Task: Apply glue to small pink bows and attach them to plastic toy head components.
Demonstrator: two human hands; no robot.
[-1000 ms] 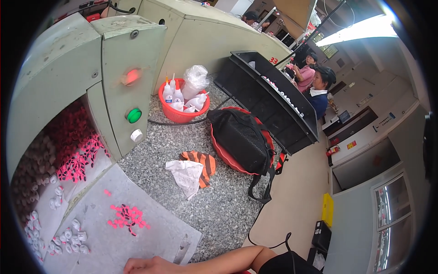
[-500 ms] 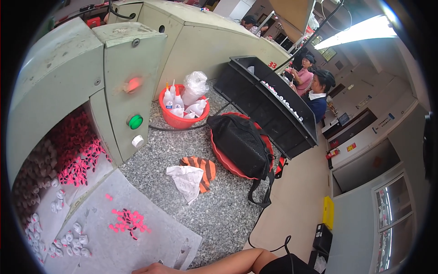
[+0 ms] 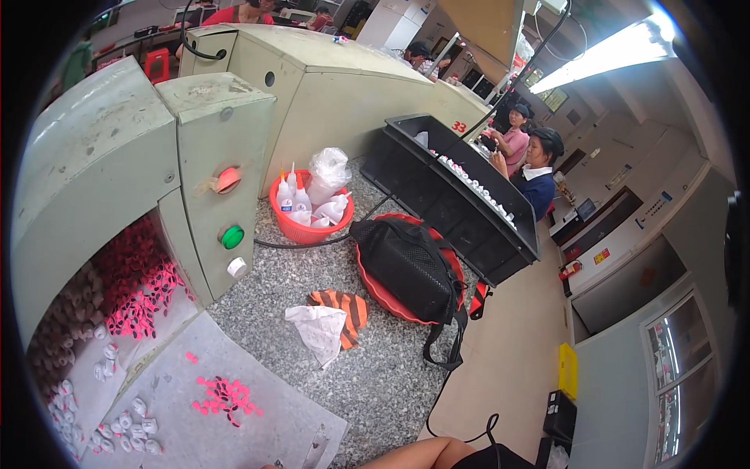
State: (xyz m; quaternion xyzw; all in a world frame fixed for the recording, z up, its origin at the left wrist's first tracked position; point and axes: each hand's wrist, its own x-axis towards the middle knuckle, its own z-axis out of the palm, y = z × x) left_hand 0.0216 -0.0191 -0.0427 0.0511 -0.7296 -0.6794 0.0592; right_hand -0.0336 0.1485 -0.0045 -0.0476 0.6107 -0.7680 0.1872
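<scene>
My right forearm [image 3: 422, 455] crosses the lower edge, coming out of a black sleeve. Only a sliver of my right hand [image 3: 269, 467] shows at the bottom rim, with its fingers hidden. My left hand is out of the picture. Nearest to the right hand lies a grey sheet [image 3: 258, 391], which carries a loose cluster of small pink and black pieces [image 3: 226, 397]. Several small white rounded pieces [image 3: 129, 426] lie at the sheet's left. Many more pink and black pieces [image 3: 144, 301] are heaped inside the machine opening, beside a pile of white ones.
A pale green machine [image 3: 219, 164] with a green button stands at left. On the speckled counter [image 3: 391, 391] are a red basket [image 3: 312, 232] of bottles, a white cloth [image 3: 319, 332], an orange striped cloth [image 3: 349, 313], a black bag [image 3: 410, 262] and a black bin [image 3: 445, 207]. Two people sit beyond.
My right hand has dropped almost wholly below the lower edge, and less of the forearm shows. The whole view has shifted slightly; the pieces on the sheet look unchanged.
</scene>
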